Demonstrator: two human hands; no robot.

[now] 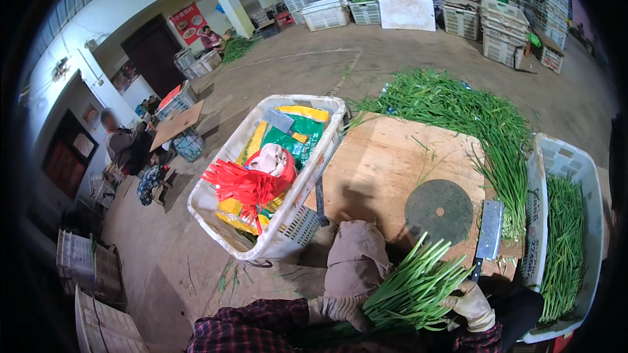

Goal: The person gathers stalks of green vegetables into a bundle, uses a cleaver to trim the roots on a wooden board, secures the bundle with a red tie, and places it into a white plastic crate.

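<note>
My left hand point(340, 310), in a knitted glove, is closed around a bunch of green chives point(418, 284) at my lap, its stalk ends fanning up and to the right. My gloved right hand point(473, 307) curls its fingers against the right side of the same bunch; its fingertips are partly hidden by the stalks. Just beyond the right hand, a cleaver point(489, 230) with a black handle lies on the right edge of the wooden board point(379, 163). A dark round disc point(438, 210) rests flat on that board, left of the blade.
Loose chives point(451, 104) are heaped along the board's far and right sides. At right stands a white crate point(538, 183) with chives inside. The left white basket point(226, 242) holds red strips point(242, 183), bags and another cleaver point(286, 123). People sit farther off among stacked crates.
</note>
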